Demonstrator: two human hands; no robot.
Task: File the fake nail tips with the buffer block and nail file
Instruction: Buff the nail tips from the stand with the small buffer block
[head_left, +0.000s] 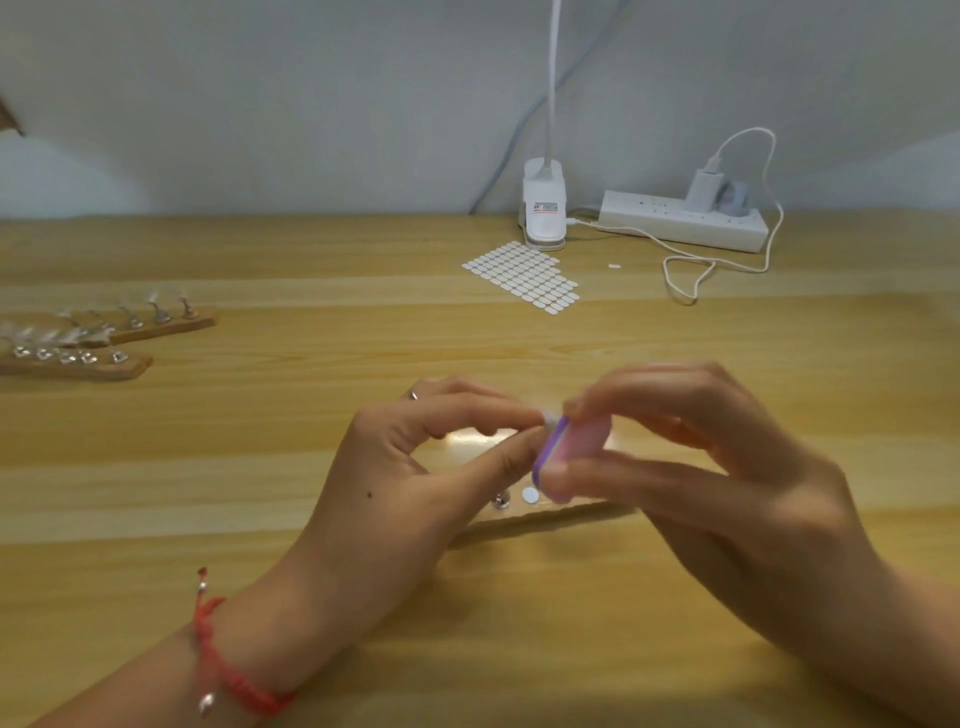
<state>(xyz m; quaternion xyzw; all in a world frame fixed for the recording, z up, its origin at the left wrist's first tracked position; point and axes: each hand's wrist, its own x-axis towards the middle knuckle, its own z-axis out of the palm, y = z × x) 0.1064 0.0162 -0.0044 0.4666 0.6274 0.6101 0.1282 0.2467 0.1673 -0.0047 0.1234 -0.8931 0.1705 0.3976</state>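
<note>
Near the middle of the tabletop (249, 467), toward its near edge, the two hands meet. The left hand (415, 467) pinches a small clear nail tip (549, 415) between thumb and forefinger, while the right hand (701, 467) grips a pink and purple buffer block (576, 452) with its purple edge against the tip (the contact itself is blurred). A red bracelet (228, 670) circles the left wrist. Below the hands lies a wooden strip (545, 519) bearing a metal stud (500, 502) and a white dot (529, 493). By the left edge, two wooden holders (156, 325) carry rows of clear tips on stands. Along the far edge stand a white lamp clamp (543, 213) and a power strip (680, 223), with a sticker sheet (524, 278) just in front of the clamp.
</note>
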